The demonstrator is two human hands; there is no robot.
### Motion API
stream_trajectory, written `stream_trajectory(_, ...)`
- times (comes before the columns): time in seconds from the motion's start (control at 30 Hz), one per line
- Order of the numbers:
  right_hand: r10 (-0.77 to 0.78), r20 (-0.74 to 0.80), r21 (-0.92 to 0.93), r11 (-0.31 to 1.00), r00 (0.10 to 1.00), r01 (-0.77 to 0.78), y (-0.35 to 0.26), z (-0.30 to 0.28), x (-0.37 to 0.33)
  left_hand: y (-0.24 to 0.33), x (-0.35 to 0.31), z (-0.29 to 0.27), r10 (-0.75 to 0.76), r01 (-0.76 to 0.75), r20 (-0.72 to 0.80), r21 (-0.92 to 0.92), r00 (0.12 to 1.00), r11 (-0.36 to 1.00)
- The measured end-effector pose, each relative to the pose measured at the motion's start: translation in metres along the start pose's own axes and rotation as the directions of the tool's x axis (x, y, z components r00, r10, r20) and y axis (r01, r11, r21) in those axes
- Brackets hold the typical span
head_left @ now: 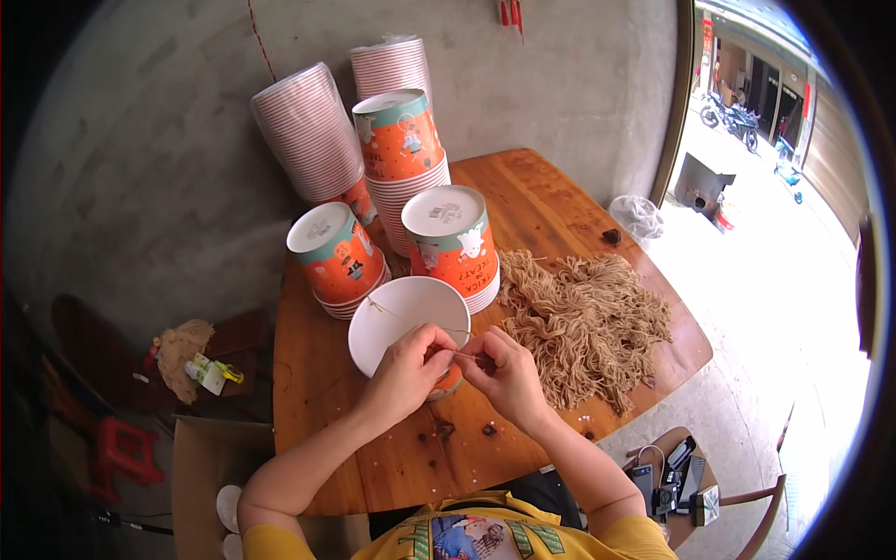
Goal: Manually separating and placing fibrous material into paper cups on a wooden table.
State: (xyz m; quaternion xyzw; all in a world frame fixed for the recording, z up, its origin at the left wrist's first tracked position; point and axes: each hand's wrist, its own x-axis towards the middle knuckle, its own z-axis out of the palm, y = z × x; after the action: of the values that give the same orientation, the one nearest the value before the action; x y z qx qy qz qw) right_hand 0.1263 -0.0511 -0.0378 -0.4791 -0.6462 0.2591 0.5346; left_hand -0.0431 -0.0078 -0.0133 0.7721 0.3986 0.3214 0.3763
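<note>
A paper bucket (385, 319), white inside and orange outside, lies tipped on the wooden table with its mouth toward the upper left. A thin tan twine (378, 306) runs across the bucket's mouth. At the bucket's near right rim, my left hand (409, 371) is closed with its fingertips pinched on the twine. My right hand (505, 373) pinches the twine right beside it, the fingertips of both hands almost meeting. The exact crossing of the twine between the fingers is too small to make out. A heap of tan twine strands (588, 327) lies just right of my right hand.
Upside-down stacks of orange buckets (446, 247) stand behind, with taller wrapped stacks (303, 131) against the grey wall. A cardboard box (210, 476) is at the lower left of the wooden table (373, 471). Small devices lie on a stool (677, 532) at lower right.
</note>
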Motion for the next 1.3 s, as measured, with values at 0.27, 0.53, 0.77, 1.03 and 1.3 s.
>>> stream_trajectory(0.27,-0.013,-0.017,0.02,1.0,1.0,0.013,0.001,0.003,-0.001,0.005,-0.001,0.005,0.077,-0.074,-0.059,0.055,0.995,0.996)
stream_trajectory(0.53,0.105,-0.046,0.165,0.982,0.993,-0.096,0.018,0.012,-0.004,0.002,0.008,-0.001,-0.114,0.125,0.051,-0.336,0.992,0.934)
stream_trajectory(0.77,0.252,-0.04,0.204,0.949,0.967,-0.239,0.021,0.016,-0.007,0.008,0.012,-0.011,-0.248,0.299,0.169,-0.453,0.954,0.84)
stream_trajectory(1.03,-0.04,-0.111,0.059,0.997,0.993,0.047,0.009,0.008,-0.006,0.007,0.016,-0.012,-0.307,0.359,0.186,-0.451,0.933,0.817)
stream_trajectory(1.3,-0.282,-0.045,-0.217,0.939,0.958,0.266,0.013,0.003,0.0,0.006,0.016,-0.009,-0.311,0.36,0.18,-0.443,0.933,0.821)
